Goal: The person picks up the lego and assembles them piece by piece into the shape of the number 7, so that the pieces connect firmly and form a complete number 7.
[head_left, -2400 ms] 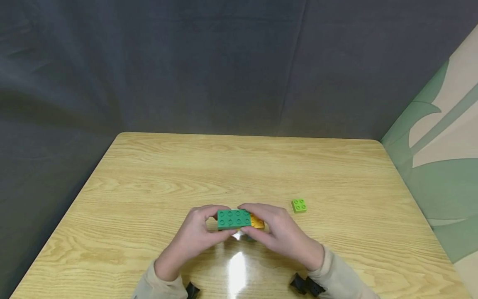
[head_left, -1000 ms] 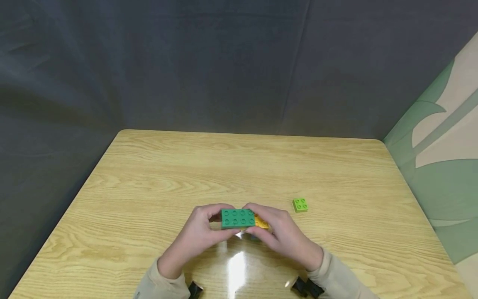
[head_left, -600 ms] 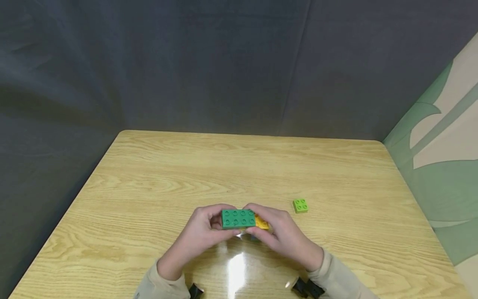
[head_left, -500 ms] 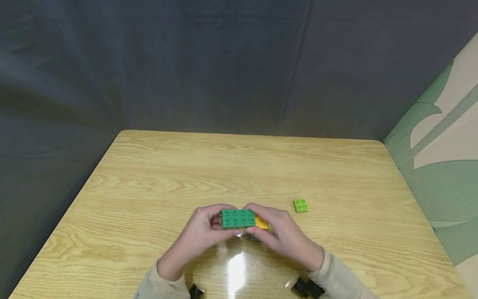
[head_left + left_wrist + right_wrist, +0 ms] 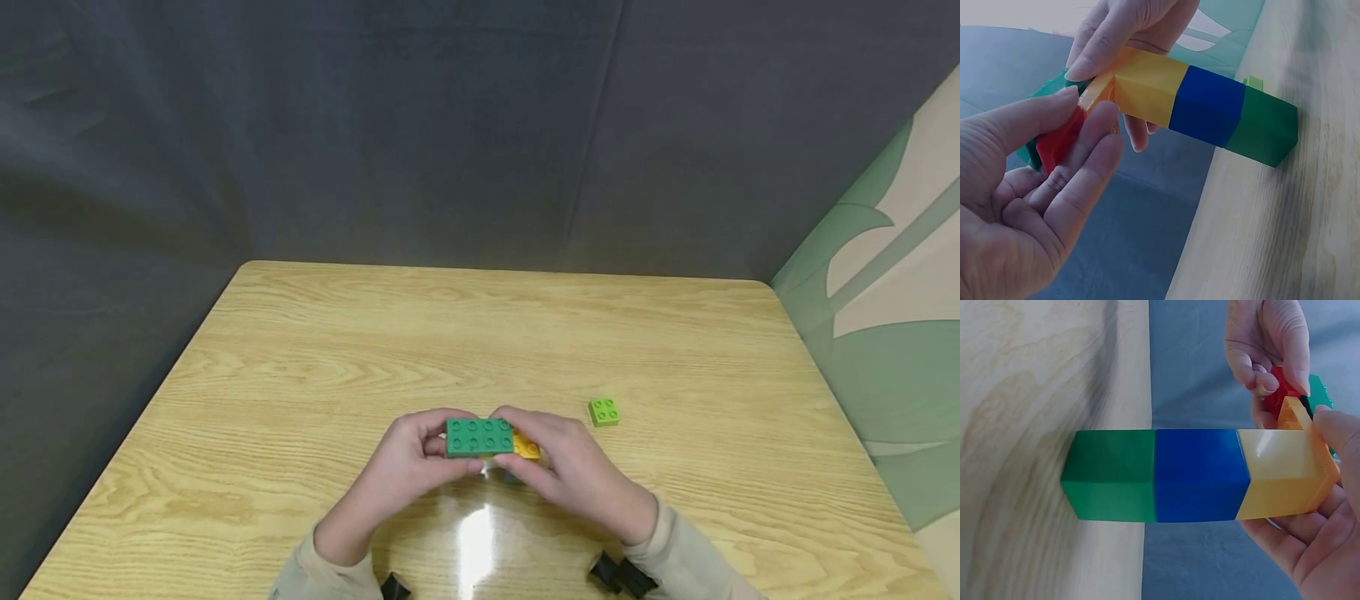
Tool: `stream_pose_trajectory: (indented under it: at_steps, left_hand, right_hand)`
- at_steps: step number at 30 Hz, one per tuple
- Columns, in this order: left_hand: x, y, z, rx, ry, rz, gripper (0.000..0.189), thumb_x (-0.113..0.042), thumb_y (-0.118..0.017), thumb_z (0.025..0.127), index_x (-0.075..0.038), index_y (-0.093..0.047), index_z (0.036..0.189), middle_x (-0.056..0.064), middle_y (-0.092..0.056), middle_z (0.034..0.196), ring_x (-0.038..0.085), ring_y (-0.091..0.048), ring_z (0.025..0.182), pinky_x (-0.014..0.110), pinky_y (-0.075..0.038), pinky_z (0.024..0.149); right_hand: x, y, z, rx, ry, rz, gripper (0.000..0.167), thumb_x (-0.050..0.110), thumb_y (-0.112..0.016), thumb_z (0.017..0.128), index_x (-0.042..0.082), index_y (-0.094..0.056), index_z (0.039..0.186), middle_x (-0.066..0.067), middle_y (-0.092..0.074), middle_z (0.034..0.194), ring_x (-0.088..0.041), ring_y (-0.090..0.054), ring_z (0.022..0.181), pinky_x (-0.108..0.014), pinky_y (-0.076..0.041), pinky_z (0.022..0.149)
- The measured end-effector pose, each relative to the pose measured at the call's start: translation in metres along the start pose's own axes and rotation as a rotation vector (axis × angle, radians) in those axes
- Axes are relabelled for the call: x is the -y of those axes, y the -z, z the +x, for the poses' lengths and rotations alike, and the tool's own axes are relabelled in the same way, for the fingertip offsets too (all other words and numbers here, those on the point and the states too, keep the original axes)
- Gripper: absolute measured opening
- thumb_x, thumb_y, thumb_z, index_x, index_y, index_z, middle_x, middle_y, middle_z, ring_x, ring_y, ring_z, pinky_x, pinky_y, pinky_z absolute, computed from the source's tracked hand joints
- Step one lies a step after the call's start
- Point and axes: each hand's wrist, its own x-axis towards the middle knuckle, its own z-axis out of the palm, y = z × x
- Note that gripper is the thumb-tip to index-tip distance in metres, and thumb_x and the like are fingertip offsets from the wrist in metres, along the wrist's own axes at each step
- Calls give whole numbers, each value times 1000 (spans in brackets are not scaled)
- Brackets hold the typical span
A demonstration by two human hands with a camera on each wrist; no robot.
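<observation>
A stack of toy bricks rises from the table between my hands. From the bottom, the right wrist view shows a green block (image 5: 1113,475), a blue block (image 5: 1200,475) and a yellow block (image 5: 1279,469). An orange brick (image 5: 527,447) lies above them, and a dark green brick (image 5: 480,437) with studs tops the stack, jutting left. Beneath that overhang sits a red brick (image 5: 1060,140), which my left hand (image 5: 397,458) pinches between thumb and fingers. My right hand (image 5: 576,467) grips the orange brick, its thumb touching the dark green brick. Fingers partly hide the joints.
A small lime green brick (image 5: 603,412) lies on the wooden table (image 5: 315,350), right of and beyond my right hand. Dark cloth (image 5: 420,133) hangs behind the table's far edge. A leaf-patterned panel (image 5: 892,400) borders the right side.
Compared with the oldest frame, both hands and the dark green brick are slightly further right. Over the last second the grip and the bricks look almost unchanged.
</observation>
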Motion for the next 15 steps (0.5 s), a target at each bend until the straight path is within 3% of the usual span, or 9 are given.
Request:
stream_pose_trajectory:
  at_steps: [4,9,15]
  left_hand:
    - [-1,-1,1,0,9,2,43,0,-77,79,8,-61,118,16,-72,93,32,-71,81,43,-57,70]
    - [0,-1,2,6,14,-18,43,0,-77,80,7,-61,119,17,-72,95,37,-70,85,39,-58,71]
    - [-1,-3,2,-11,33,-33,43,4,-76,78,7,-61,118,17,-72,95,31,-71,83,45,-56,73]
  right_hand:
    - [1,1,0,7,-3,-8,29,25,-64,96,15,-58,123,8,-66,104,-3,-62,86,-25,-55,75]
    - [2,2,0,2,-12,-6,29,25,-65,95,16,-58,122,11,-65,103,-1,-61,84,-21,-53,73]
    - [2,1,0,-4,-16,-6,30,24,-65,95,16,-57,122,10,-65,103,-2,-61,84,-22,-54,72]
